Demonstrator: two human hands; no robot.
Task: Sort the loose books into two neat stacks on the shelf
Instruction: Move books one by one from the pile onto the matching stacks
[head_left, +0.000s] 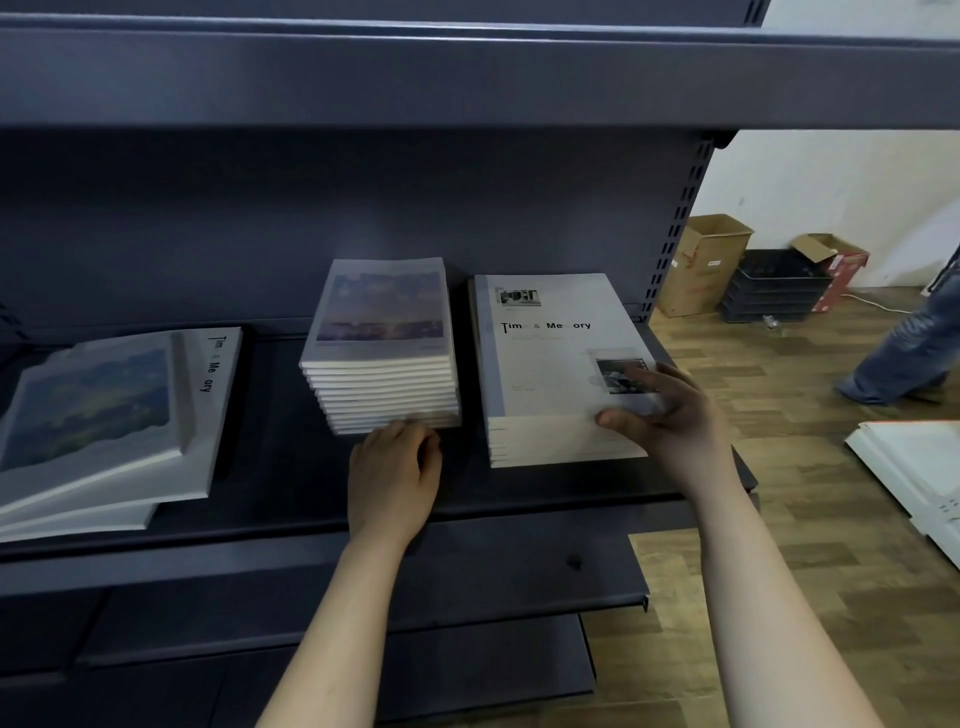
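Bare shelf (280, 467) lay open to the left of the left hand (395, 470), as far as the loose books (114, 426), which lay askew and cut off by the frame. A narrow gap parted the small stack (384, 364), touching that hand's bent fingers, from the large stack (550, 374). The right hand (670, 415) pinched its near right corner, thumb on the page edges, fingers over the cover. Whether the left fingertips gripped was hidden
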